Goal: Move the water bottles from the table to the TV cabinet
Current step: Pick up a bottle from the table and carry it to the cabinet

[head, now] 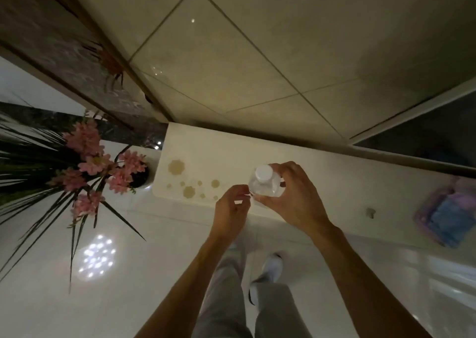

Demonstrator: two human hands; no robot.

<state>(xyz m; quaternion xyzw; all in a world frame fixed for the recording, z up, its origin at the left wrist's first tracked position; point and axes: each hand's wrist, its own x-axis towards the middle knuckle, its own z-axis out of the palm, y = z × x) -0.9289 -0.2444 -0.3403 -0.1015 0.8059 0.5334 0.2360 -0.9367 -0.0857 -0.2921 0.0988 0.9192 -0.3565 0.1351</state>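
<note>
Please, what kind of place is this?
Probably a living room at home: a white cabinet against a tiled wall, pink flowers in a vase beside it, and a glossy floor.

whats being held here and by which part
The right hand grips the clear water bottle around its shoulder, just below the white cap. The left hand curls at the bottle's side; whether it grips cannot be told.
</note>
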